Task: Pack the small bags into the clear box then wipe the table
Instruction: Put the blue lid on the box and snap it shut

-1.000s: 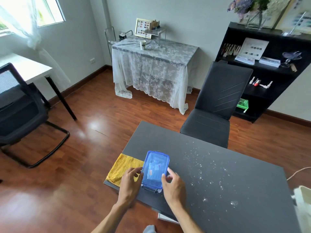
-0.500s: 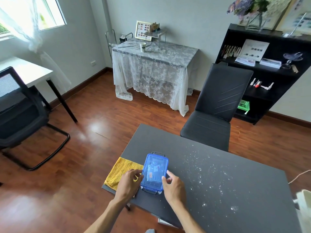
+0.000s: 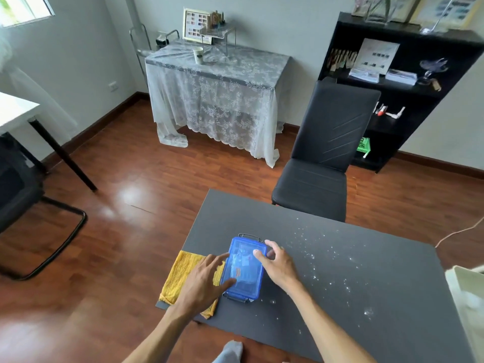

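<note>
The clear box (image 3: 245, 271) with its blue see-through lid on lies near the left end of the dark grey table (image 3: 340, 305). Small bags show faintly through the lid. My left hand (image 3: 203, 282) is spread beside the box's left edge, above the yellow cloth (image 3: 179, 277), with its thumb resting on the lid. My right hand (image 3: 276, 263) is at the box's far right corner, thumb on the lid and fingers curled around the side. White specks (image 3: 324, 260) are scattered over the table to the right of the box.
A black chair (image 3: 324, 158) stands at the table's far side. A white container (image 3: 466, 294) sits at the right edge. A lace-covered table (image 3: 217, 87), a black shelf (image 3: 398, 82) and a desk with an office chair (image 3: 23, 184) ring the wooden floor.
Both hands have slid forward along the box's sides. My left hand has opened out over the yellow cloth, and my right hand has reached the far right corner. The box stays put.
</note>
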Demonstrator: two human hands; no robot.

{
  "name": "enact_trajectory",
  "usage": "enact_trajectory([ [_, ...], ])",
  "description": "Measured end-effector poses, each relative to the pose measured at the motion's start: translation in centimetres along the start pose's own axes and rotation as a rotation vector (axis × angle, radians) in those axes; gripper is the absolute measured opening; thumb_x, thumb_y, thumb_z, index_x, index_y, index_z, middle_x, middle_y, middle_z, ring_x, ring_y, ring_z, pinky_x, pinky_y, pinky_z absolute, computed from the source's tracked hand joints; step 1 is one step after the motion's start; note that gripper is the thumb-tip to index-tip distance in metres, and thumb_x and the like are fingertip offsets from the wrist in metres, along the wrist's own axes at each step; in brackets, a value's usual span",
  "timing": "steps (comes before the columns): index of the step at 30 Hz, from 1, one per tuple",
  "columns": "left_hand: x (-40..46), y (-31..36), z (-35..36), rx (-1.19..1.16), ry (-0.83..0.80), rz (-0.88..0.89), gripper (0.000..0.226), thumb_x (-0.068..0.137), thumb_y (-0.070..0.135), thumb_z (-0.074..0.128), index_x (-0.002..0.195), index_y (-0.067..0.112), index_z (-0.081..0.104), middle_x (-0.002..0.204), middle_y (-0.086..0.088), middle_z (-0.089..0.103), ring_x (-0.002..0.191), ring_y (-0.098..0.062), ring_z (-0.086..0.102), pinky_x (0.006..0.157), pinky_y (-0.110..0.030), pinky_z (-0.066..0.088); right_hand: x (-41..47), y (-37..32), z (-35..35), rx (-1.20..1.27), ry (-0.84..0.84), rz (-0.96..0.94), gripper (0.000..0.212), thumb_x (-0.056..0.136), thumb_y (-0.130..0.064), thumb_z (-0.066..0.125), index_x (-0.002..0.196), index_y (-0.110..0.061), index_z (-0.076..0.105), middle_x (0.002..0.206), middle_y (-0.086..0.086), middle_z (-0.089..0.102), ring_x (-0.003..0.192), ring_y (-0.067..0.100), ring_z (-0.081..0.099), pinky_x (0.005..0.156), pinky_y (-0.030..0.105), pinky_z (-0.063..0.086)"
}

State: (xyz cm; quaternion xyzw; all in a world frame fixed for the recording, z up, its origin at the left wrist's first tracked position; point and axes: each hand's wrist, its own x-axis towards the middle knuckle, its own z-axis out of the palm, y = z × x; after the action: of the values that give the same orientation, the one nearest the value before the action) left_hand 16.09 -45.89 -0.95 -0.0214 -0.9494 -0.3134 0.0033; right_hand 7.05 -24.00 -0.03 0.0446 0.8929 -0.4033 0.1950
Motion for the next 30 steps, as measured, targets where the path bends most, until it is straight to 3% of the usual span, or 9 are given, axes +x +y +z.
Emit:
enact_trajectory([
  [5, 1.2, -0.9, -0.6, 0.001, -0.047, 0.052, 0.071, 0.078, 0.076, 0.055, 0.134, 0.032, 0.050, 0.103, 0.023, 0.051, 0.085, 0.006, 0.045, 0.076, -0.017, 0.042, 2.1, -1.0, 0.5, -0.046, -0.061, 0.026, 0.066, 0.086, -0.058, 0.068, 0.143, -0.031, 0.051, 0.128, 0.004, 0.056, 0.119, 0.019, 0.057, 0.096, 0.030, 0.042],
  [12, 2.1, -0.8, -0.7, 0.035, -0.020, 0.104, 0.072, 0.077, 0.080, 0.054, 0.125, 0.028, 0.056, 0.103, 0.019, 0.058, 0.081, 0.005, 0.045, 0.071, -0.015, 0.041, 2.0, -1.3, 1.2, -0.124, 0.051, -0.086, 0.045, 0.090, -0.053, 0.065, 0.132, -0.039, 0.057, 0.113, -0.007, 0.051, 0.108, 0.018, 0.060, 0.086, 0.026, 0.043],
  [18, 2.3, -0.9, -0.4, 0.063, -0.039, 0.088, 0.072, 0.077, 0.085, 0.047, 0.127, 0.034, 0.051, 0.103, 0.020, 0.063, 0.077, 0.003, 0.051, 0.068, -0.018, 0.045, 1.5, -1.1, 0.8, -0.264, 0.058, -0.131, 0.044, 0.096, -0.057, 0.055, 0.137, -0.043, 0.048, 0.115, -0.009, 0.047, 0.098, 0.014, 0.061, 0.074, 0.028, 0.047],
  [30, 2.1, -1.6, 0.6, 0.028, -0.031, 0.045, 0.067, 0.079, 0.084, 0.045, 0.128, 0.038, 0.045, 0.092, 0.017, 0.057, 0.079, 0.000, 0.054, 0.069, -0.023, 0.050, 1.7, -1.3, 0.9, -0.409, 0.150, -0.228, 0.038, 0.096, -0.054, 0.057, 0.128, -0.033, 0.056, 0.124, -0.007, 0.044, 0.080, 0.014, 0.063, 0.059, 0.024, 0.052],
])
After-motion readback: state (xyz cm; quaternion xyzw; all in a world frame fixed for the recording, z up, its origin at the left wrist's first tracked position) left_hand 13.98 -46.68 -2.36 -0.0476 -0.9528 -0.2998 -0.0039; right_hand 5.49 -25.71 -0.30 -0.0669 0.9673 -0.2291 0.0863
